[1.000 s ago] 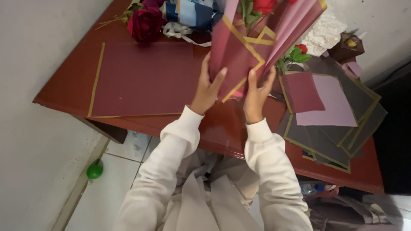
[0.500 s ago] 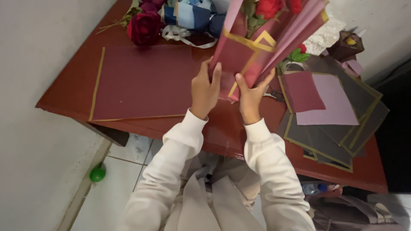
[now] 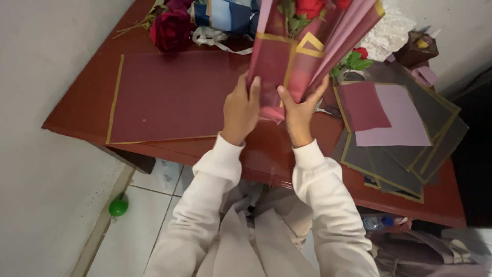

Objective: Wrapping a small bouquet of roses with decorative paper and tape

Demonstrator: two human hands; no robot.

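- Left hand (image 3: 241, 110): fingers closed around the bouquet (image 3: 302, 51), left side of its base.
- Right hand (image 3: 298, 112): fingers clasping the bouquet's right side.
- Maroon sheet (image 3: 169, 97): flat on the table (image 3: 77, 110), left.

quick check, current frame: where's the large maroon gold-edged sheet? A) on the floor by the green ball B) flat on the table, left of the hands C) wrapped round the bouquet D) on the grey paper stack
B: the large maroon sheet lies flat on the table, left of the left hand; both it and the right hand grip the bouquet.
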